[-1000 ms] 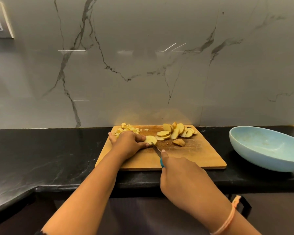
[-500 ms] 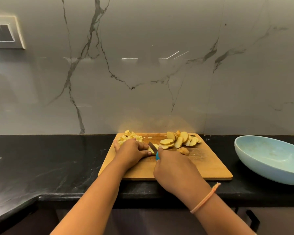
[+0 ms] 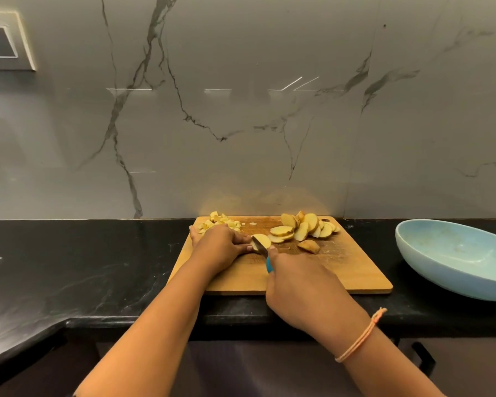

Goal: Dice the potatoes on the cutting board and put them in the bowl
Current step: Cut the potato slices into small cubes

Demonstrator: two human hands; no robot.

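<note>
While the left hand (image 3: 221, 247) steadies a potato slice (image 3: 263, 240) near the middle of the board (image 3: 341, 270), the right hand (image 3: 301, 285) holds a knife (image 3: 259, 247) against it. The left fingers (image 3: 242, 241) are curled, their tips bearing on the left part of the slice and pinning it flat to the wood. The right fingers are wrapped round the blue handle, most of which is hidden in the fist, and the forefinger reaches forward to the base of the blade. The short blade points away from the person and slightly left, its edge set on the slice just beside the left fingers. How deep it has cut cannot be told.

Behind the left hand, at the far left corner of the board, lies a heap of dice (image 3: 218, 220), with a few loose bits just to its right. Toward the far right of the board a pile (image 3: 304, 227) of uncut slices lies overlapping, and a skin-sided end piece (image 3: 309, 246) lies alone just in front of it. The pale blue bowl (image 3: 453, 259) stands on the black desk (image 3: 83, 267) to the right of the board, apart from it. A thin orange cord (image 3: 361, 336) circles the right wrist. A veined grey marble wall (image 3: 241, 110) rises behind the desk, with a switch plate (image 3: 3, 44) at its upper left.
</note>
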